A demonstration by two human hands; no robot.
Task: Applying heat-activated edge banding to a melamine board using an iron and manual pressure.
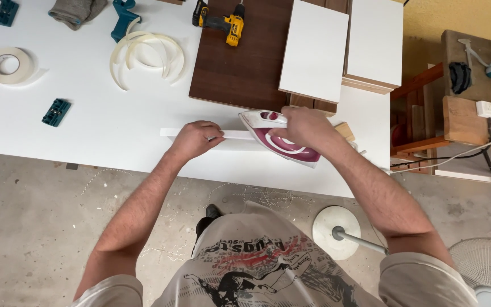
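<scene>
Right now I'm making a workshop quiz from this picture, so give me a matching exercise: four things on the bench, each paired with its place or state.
Things:
1. clothes iron
2. white strip
3. yellow drill
4. tape roll

Places or states:
A. lying on the brown board
B. far left of the white table
C. gripped by the right hand
D. pressed down by the left hand

Pairs: 1-C, 2-D, 3-A, 4-B

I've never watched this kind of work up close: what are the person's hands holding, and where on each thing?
The right hand grips the clothes iron by its top handle. The left hand presses down on the white strip, near its middle.
</scene>
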